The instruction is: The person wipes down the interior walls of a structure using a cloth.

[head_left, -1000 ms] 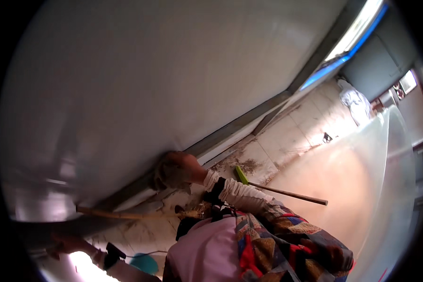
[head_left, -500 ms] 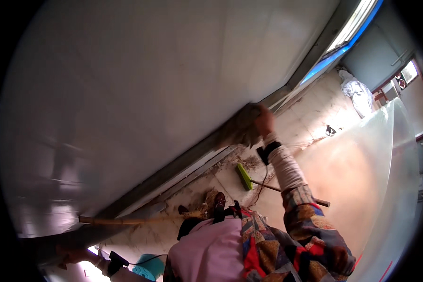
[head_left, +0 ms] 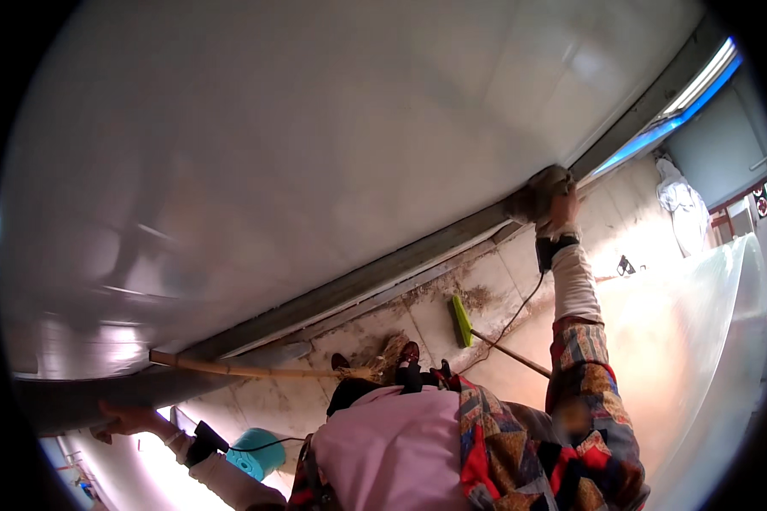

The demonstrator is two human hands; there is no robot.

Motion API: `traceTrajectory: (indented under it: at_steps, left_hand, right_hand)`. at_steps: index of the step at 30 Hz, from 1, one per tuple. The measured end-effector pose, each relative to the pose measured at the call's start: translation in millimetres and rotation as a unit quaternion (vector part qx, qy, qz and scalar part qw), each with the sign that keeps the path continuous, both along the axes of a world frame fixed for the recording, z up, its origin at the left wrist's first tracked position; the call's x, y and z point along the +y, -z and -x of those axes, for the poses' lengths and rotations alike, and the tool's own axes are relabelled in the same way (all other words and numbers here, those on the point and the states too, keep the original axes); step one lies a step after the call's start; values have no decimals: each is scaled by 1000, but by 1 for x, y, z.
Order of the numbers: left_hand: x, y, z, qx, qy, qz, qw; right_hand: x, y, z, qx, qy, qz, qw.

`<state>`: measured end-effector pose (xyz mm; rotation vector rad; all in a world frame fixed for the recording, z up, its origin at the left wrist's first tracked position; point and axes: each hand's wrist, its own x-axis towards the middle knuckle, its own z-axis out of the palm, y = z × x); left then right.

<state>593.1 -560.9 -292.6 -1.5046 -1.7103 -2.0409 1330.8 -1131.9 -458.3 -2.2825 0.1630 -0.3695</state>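
Note:
A crumpled grey-brown rag is bunched in my right hand, whose fingers close over it. The rag presses on the dark ledge along the bottom of a large pale, glossy panel. That arm is stretched up and to the right, with a black band at the wrist. At the lower left, my left hand rests against a dark grey edge, fingers apart and no loose object visible in it.
Below the ledge, a green-headed broom lies on dirty floor tiles. A bamboo pole and straw bristles are near my feet. A teal bucket stands by my left arm. Translucent sheeting curves along the right; white cloth lies beyond.
My right hand and the rag have slid along the ledge, up and to the right. My left hand shows more clearly, slightly higher in the picture. The whole view has shifted.

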Motion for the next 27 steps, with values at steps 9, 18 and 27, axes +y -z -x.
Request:
traceTrajectory:
  at_steps: [9,18,27]
  left_hand:
    - [3,4,-6,22,22,-60,998]
    - [-4,-5,-25,34,0,-74,997]
    - [5,0,-10,43,-8,-93,995]
  right_hand:
    - [-6,28,8,10,-138,-39,990]
    - [77,1,133,-4,-283,-9,959]
    - [203,-22,286,46,-532,71,843]
